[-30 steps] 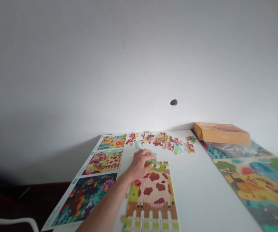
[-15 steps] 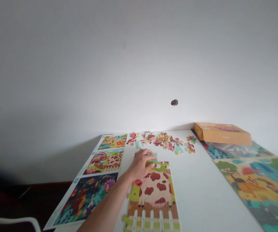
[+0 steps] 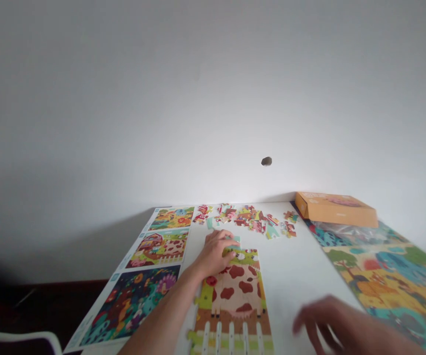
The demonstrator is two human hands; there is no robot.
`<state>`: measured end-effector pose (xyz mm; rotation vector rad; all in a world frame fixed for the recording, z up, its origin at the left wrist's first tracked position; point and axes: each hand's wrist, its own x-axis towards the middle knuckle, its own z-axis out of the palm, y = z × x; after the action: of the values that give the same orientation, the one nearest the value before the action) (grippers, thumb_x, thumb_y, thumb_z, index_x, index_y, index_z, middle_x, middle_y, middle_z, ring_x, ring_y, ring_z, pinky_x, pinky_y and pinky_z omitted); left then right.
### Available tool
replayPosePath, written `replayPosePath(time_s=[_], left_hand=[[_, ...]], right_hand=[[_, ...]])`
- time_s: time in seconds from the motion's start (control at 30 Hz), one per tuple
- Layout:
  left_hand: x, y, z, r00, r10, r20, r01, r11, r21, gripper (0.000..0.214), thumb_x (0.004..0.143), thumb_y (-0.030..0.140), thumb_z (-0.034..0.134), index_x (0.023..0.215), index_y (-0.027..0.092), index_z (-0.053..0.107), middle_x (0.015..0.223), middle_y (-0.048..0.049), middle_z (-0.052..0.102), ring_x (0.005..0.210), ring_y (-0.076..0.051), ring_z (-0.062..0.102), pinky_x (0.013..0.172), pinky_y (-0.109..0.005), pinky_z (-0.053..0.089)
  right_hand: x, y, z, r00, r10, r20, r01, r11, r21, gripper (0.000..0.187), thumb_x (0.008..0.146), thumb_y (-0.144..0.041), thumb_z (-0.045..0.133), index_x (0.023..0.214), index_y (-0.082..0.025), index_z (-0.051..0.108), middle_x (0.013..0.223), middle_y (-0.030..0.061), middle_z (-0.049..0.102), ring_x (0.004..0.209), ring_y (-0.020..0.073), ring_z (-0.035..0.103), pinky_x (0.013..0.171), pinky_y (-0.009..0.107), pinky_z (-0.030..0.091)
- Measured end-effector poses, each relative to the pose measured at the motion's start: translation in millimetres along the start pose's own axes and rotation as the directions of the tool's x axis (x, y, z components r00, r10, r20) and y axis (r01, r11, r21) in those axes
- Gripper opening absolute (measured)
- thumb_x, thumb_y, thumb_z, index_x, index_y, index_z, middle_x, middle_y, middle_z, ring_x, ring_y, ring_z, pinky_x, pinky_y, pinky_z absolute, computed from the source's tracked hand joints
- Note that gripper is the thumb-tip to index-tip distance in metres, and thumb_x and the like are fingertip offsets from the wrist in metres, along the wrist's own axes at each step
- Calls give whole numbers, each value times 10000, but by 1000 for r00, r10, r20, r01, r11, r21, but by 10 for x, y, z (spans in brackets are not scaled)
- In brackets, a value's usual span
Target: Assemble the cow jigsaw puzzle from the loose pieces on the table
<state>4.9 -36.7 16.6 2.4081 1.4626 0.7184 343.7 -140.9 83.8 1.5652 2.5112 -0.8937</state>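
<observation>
My left hand [image 3: 216,252] rests at the top left of a partly joined jigsaw puzzle [image 3: 240,296] showing a brown-spotted cow behind a white fence. Its thumb and fingers close around a teal puzzle piece [image 3: 236,239] at the puzzle's upper edge; the hand hides part of that piece. Over the table, right of the puzzle, my right hand [image 3: 333,323] is blurred by motion, its fingers apart and nothing visible in them. Several loose puzzle pieces [image 3: 250,215] lie beyond the left hand, near the wall.
A sheet with three printed pictures [image 3: 135,301] lies along the table's left side. At the right, an orange box [image 3: 338,209] and a clear plastic bag [image 3: 349,230] lie on an animal-scene puzzle [image 3: 394,281]. A white wall [image 3: 213,108] with a hole [image 3: 266,161] stands behind.
My right hand has come into view from the lower right. My left hand stays at the teal piece, and the view has shifted slightly.
</observation>
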Motion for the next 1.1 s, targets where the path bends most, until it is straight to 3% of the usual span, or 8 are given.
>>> replayPosePath(time_s=[0.07, 0.1, 0.17, 0.3, 0.47, 0.77, 1.1], left_hand=[[-4, 1, -2, 1000, -3, -8, 3, 1000, 2, 272, 831, 224, 680, 1077, 331, 731, 1195, -18, 617, 1139, -245, 551, 1070, -454, 377], [-6, 2, -5, 1000, -2, -11, 2, 1000, 2, 266, 835, 231, 681, 1078, 329, 732, 1189, -21, 618, 1137, -244, 551, 1071, -451, 378], [-10, 6, -11, 1000, 2, -13, -2, 1000, 4, 259, 838, 233, 680, 1077, 318, 734, 1179, -29, 620, 1131, -244, 551, 1072, -450, 379], [-10, 15, -22, 1000, 7, -11, -7, 1000, -5, 271, 830, 216, 671, 1077, 311, 732, 1188, -29, 618, 1133, -243, 551, 1075, -452, 378], [-4, 21, -22, 1000, 5, -8, -5, 1000, -14, 278, 827, 208, 658, 1072, 316, 734, 1194, -25, 617, 1140, -242, 551, 1077, -459, 372], [-3, 3, -11, 1000, 12, 1, -12, 1000, -14, 280, 827, 204, 654, 1077, 304, 730, 1197, -31, 618, 1147, -244, 549, 1067, -454, 372], [-16, -6, -5, 1000, 7, -12, -8, 1000, -9, 282, 822, 208, 661, 1072, 317, 735, 1192, -24, 615, 1127, -236, 550, 1077, -449, 367]], right_hand=[[450, -20, -199, 984, 30, -177, -32, 999, -7, 352, 926, -437, 520, 1241, -321, 626, 997, 48, 707, 864, 208, 658, 747, 308, 505], [691, -14, -280, 932, 72, -355, -82, 997, -14, 336, 899, -387, 547, 1193, -272, 660, 953, 55, 716, 847, 210, 660, 760, 304, 487], [1135, 33, -374, 808, 181, -561, -224, 974, -9, 299, 871, -307, 553, 1113, -204, 693, 863, 72, 715, 790, 215, 660, 713, 299, 452], [1644, 190, -260, 659, 254, -708, -323, 946, 39, 314, 885, -248, 520, 1160, -212, 668, 952, 77, 718, 826, 214, 655, 659, 289, 398], [1690, 312, -44, 683, 197, -704, -238, 970, 40, 296, 882, -258, 543, 1154, -244, 661, 975, 40, 702, 803, 173, 635, 654, 264, 385], [1710, 356, -72, 677, 222, -702, -238, 968, 77, 285, 868, -288, 557, 1124, -251, 678, 901, 19, 689, 799, 172, 627, 639, 257, 370], [1658, 280, -43, 682, 161, -713, -186, 982, 44, 274, 886, -296, 548, 1124, -257, 677, 924, 18, 693, 800, 165, 627, 639, 259, 375]])
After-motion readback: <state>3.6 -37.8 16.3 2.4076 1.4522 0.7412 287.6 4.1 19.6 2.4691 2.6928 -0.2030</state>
